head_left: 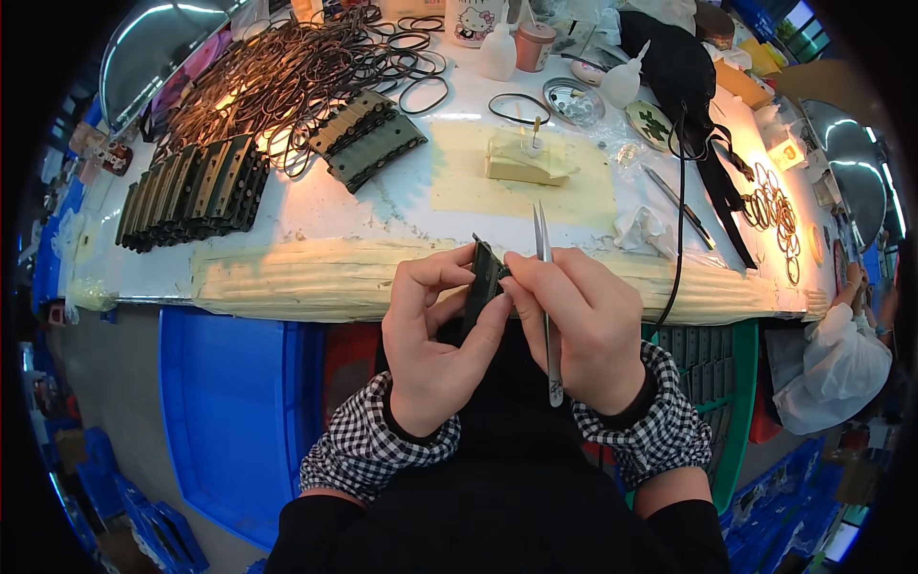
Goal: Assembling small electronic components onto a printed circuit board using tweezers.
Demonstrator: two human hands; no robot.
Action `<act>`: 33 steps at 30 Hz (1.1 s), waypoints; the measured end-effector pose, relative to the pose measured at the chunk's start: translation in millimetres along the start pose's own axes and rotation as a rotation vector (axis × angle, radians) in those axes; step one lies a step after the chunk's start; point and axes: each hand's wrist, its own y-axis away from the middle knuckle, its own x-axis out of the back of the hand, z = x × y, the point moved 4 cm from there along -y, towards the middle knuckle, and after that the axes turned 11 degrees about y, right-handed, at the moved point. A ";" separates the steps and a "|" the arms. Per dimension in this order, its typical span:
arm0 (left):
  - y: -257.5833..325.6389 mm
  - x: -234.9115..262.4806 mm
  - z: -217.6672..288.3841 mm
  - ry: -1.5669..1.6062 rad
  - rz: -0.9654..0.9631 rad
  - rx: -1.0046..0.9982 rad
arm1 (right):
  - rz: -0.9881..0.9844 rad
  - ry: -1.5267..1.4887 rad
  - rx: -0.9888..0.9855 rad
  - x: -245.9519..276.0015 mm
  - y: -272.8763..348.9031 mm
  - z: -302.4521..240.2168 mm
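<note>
My left hand (421, 349) is closed round a small dark green flat piece (480, 287), held tilted up above the table's front edge. Between the fingers of my right hand (595, 330) stand silver tweezers (542, 234), their tips pointing away from me. The thumb and forefinger of that same hand pinch at the right edge of the green piece; what they pinch there is too small to make out. Similar dark green pieces stand in a row (191, 196) at the left, and a second stack (368, 143) lies nearer the middle.
Behind the stacks spreads a heap of black rings (287, 81). A pale yellow block (521, 165) sits mid-table, with white squeeze bottles (497, 53) beyond. A black cable (680, 220) hangs over the front edge. Below are a blue tray (225, 411) and a green crate (746, 411).
</note>
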 end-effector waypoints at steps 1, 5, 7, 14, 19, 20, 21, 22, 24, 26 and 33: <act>1.5 1.0 -1.4 -0.003 0.032 -0.027 | -0.019 0.093 0.039 2.2 -1.9 -5.7; 7.7 3.3 -1.8 -0.038 0.050 -0.112 | -0.036 0.155 0.067 2.1 -2.3 -14.7; 9.2 5.7 -0.4 -0.075 0.045 -0.131 | -0.054 0.135 0.076 -0.1 -1.2 -16.2; -14.7 12.9 -6.2 0.318 0.003 0.237 | -0.006 -0.172 -0.134 -10.9 -7.9 8.7; -40.8 19.1 -3.1 0.278 0.002 0.262 | 0.116 -0.174 -0.210 2.1 -39.0 54.0; -46.5 16.8 -3.0 0.272 -0.014 0.270 | 0.133 -0.103 -0.196 5.8 -46.8 63.1; -51.6 13.4 -3.5 0.290 -0.013 0.261 | 0.109 -0.036 -0.174 4.1 -54.9 69.3; -56.8 12.5 -7.1 0.290 -0.019 0.258 | 0.086 0.030 -0.152 2.6 -62.8 74.5; -67.2 10.2 -16.4 0.287 -0.030 0.256 | 0.057 0.096 -0.119 -1.6 -72.8 82.9; -73.1 5.1 -18.0 0.298 -0.018 0.268 | 0.046 0.093 -0.097 -11.3 -78.1 92.1; -73.5 6.8 -24.4 0.276 -0.035 0.317 | -0.048 -0.023 -0.133 -27.2 -81.3 101.0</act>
